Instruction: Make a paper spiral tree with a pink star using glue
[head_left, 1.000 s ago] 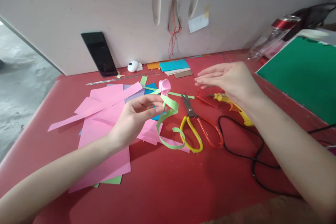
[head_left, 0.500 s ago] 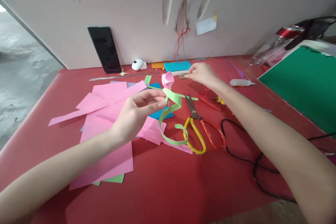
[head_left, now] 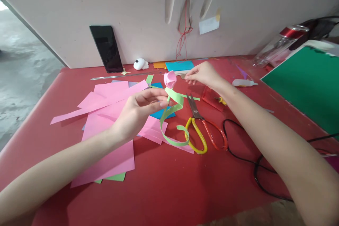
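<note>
My left hand [head_left: 144,107] pinches a paper flower by its thin stem, just under the bloom. The bloom [head_left: 170,79] is a rolled pink bud, and from its base a curled light green paper strip [head_left: 172,113] hangs down in a loose spiral. My right hand [head_left: 202,74] hovers near the back of the table beside a blue folded paper [head_left: 180,65], its fingers loosely bent and slightly apart; I see nothing in them. Scissors [head_left: 196,113] with one yellow and one red handle lie spread below the right hand, close to the curl's end.
Pink paper sheets [head_left: 113,162] are spread on the red table [head_left: 169,197] at left. A phone [head_left: 107,49] leans on the wall beside a small white toy [head_left: 141,64]. At right lie a glue bottle [head_left: 243,83], a black cable [head_left: 238,155], a green board [head_left: 304,84] and a clear bottle [head_left: 278,46].
My right hand's fingers have loosened from a pinch and now hang a little apart at nearly the same spot. The left hand keeps the flower almost still.
</note>
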`<act>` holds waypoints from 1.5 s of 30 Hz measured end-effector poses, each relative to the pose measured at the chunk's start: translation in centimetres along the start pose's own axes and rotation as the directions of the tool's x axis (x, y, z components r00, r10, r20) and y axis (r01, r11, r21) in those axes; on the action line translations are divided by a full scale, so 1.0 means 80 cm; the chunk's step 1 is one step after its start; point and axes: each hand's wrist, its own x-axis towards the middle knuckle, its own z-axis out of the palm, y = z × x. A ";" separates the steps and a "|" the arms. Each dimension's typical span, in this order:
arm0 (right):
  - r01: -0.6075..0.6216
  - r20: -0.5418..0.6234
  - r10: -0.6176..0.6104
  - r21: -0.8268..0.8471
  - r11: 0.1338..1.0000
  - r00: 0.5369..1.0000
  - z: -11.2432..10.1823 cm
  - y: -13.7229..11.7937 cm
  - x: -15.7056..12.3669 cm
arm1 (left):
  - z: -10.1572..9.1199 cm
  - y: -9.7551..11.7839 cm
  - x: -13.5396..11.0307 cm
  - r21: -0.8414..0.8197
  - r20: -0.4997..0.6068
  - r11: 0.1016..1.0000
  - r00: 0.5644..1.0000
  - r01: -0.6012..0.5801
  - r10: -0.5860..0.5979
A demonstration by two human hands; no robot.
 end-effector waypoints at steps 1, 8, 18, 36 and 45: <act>-0.006 -0.019 0.007 0.015 1.000 1.000 0.002 0.001 -0.001 | 0.000 0.000 0.000 -0.002 -0.002 1.000 1.000 0.000 0.000; -0.041 -0.078 0.043 0.033 0.999 0.996 0.011 0.004 -0.006 | 0.002 -0.001 -0.002 0.004 0.020 1.000 1.000 0.006 -0.006; -0.163 0.189 0.147 0.074 0.984 0.971 0.015 0.013 -0.002 | 0.003 0.000 -0.001 -0.010 0.020 1.000 1.000 0.012 -0.012; -0.019 0.011 0.020 -0.134 0.991 1.000 0.013 0.030 0.001 | 0.001 -0.004 -0.001 -0.016 0.046 1.000 0.999 0.024 -0.023; 0.037 -0.064 -0.050 -0.190 0.981 0.997 0.015 0.033 0.006 | 0.000 -0.005 0.000 -0.024 0.062 0.999 0.998 0.034 -0.032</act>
